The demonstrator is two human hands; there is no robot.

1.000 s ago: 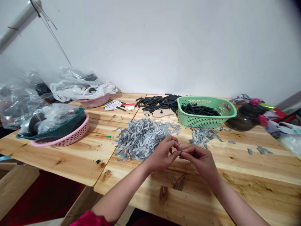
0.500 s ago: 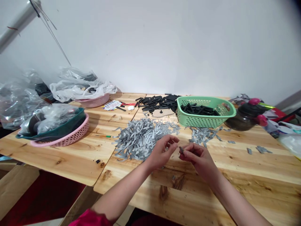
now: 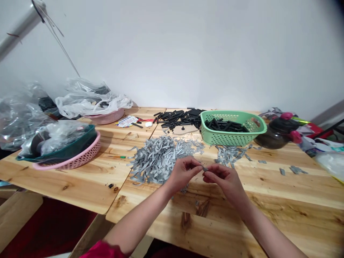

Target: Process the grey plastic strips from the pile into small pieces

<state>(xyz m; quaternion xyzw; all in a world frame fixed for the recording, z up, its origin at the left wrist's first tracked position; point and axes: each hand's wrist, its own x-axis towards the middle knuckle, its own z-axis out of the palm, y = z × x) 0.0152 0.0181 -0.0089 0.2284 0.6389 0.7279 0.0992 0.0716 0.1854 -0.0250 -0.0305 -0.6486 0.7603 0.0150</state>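
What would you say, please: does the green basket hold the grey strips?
No, the green basket holds black rods, while the grey strips lie heaped on the wooden table.

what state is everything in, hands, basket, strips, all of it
right hand, pinching a small gray strip
left hand, fingers curled right beside that strip
gray strips, loose heap on the wooden table
green plastic basket, upright, holding black tubes
pink basket, under a teal tray and plastic bag

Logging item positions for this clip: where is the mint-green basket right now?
In the head view, the mint-green basket sits near the far edge of the wooden table, between the loose black tubes and a dark pot with pink knobs, just behind scattered grey strips.
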